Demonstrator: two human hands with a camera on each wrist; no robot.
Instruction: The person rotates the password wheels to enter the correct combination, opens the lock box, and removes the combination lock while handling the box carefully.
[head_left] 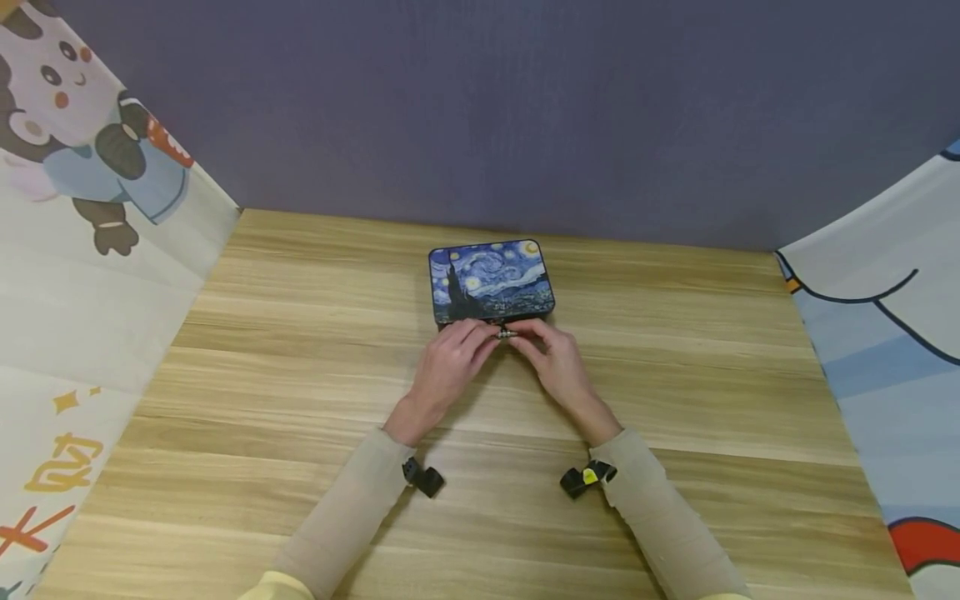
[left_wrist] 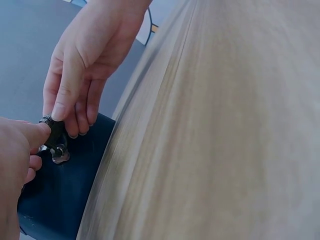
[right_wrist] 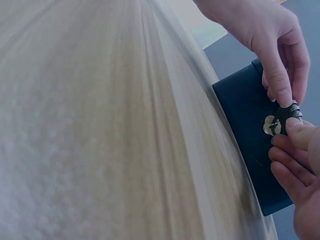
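A dark box point(head_left: 491, 279) with a swirling night-sky painting on its lid lies closed near the table's back edge. At its front hangs a small dark combination padlock point(head_left: 506, 333) with ridged number dials. My left hand point(head_left: 446, 362) pinches one end of the lock between thumb and finger. From the other side, my right hand point(head_left: 561, 364) pinches the opposite end. In the right wrist view, the lock's shackle passes by a round metal clasp point(right_wrist: 269, 125) on the box's dark front wall. The number dials are too small to read.
The wood-grain table point(head_left: 315, 350) reaches a dark blue-grey wall point(head_left: 495, 117) just behind the box. Cartoon-printed sheets border the left point(head_left: 112, 283) and right point(head_left: 877, 333) sides. Small black wrist cameras hang under both forearms.
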